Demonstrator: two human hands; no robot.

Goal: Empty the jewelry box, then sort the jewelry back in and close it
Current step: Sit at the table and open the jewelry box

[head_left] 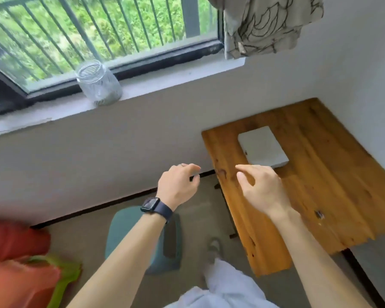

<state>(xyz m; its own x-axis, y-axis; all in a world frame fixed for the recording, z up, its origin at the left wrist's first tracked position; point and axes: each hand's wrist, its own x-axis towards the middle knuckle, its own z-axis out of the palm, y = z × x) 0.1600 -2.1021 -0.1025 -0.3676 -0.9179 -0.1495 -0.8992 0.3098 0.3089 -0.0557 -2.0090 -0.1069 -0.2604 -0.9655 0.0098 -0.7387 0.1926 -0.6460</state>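
Note:
A flat white jewelry box [262, 146] lies closed on a small wooden table [320, 196] in the corner of the room. My right hand [261, 187] hovers over the table's near-left part, just short of the box, fingers spread and empty. My left hand [178, 185] is raised to the left of the table, over the floor, fingers loosely curled and holding nothing. It wears a ring, and a dark watch sits on the wrist. No jewelry is visible outside the box.
A small dark object [319, 214] lies on the table near its right side. A teal stool [142, 238] stands on the floor below my left arm. A glass jar [98, 83] sits on the windowsill. Red and green fabric [20, 263] fills the lower left.

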